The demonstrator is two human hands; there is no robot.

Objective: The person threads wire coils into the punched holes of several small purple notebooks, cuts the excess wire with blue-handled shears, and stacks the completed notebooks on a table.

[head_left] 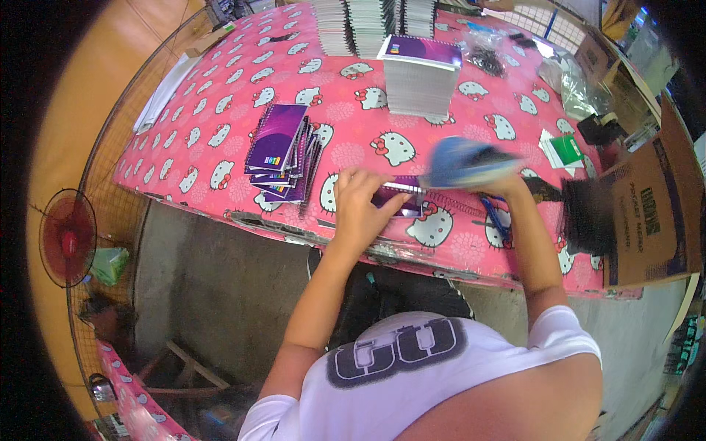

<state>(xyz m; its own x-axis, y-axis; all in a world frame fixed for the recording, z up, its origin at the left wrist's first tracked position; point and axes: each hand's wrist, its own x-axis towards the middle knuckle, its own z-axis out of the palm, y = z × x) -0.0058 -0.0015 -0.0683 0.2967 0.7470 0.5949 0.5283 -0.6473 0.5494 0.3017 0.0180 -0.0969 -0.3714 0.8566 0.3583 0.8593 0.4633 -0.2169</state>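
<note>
My left hand is on a small purple notebook near the table's front edge, thumb and fingers gripping it. From the notebook's right end a dark spiral coil stretches along the cloth. Above that coil my right hand holds a rounded blue thing, smeared by motion, so its kind is unclear. Blue-handled pliers lie by my right wrist. Left of my left hand is a small stack of coil-bound purple notebooks.
Farther back stands a tall stack of purple-covered pages, with stacks of bound books behind it. At right are a bundle of black coils, a cardboard box, a green card and clear plastic bags. A fan stands left.
</note>
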